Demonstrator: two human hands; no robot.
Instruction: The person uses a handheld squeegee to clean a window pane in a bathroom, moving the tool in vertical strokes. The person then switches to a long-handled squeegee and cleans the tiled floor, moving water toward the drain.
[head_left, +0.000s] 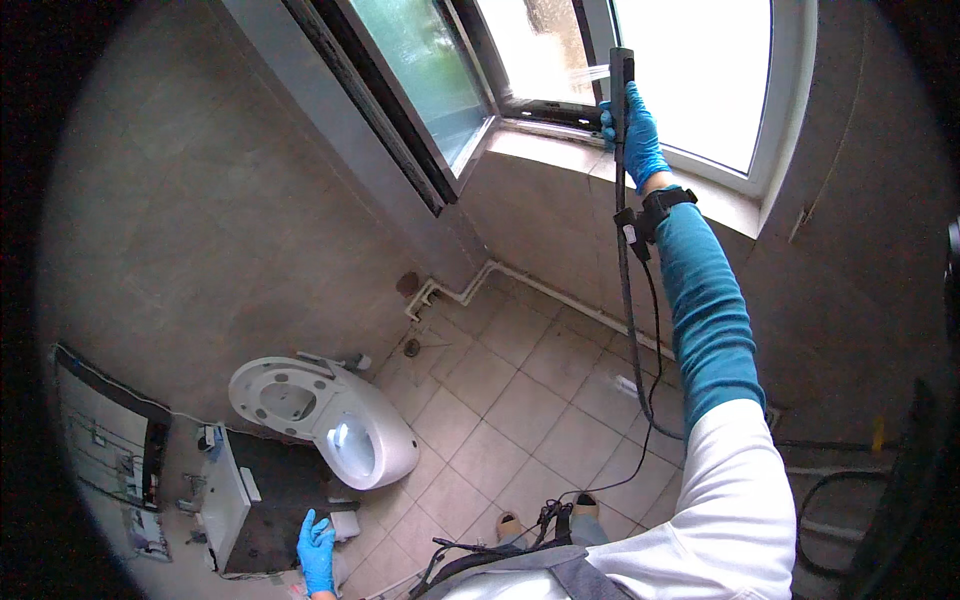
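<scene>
My right hand (643, 142), in a blue disposable glove, is wrapped around a dark handheld shower head (619, 82) at the window. Water jets leave the head toward the left, across the open gap by the window frame (559, 112). From the handle a dark hose (628, 315) hangs down along my forearm. An open window sash (424, 82) with wet-looking, greenish glass stands to the left of the spray. Low on the left, my left hand (316, 551) wears the same kind of glove, its fingers apart and nothing in them. It is nearest to the vanity cabinet (274, 502).
A white toilet (390, 442) with its lid raised stands on the tiled floor (517, 405). White pipes (555, 296) run along the wall base. A mirror (112, 427) hangs at left. A black cable (651, 300) hangs from my right wrist strap (666, 206).
</scene>
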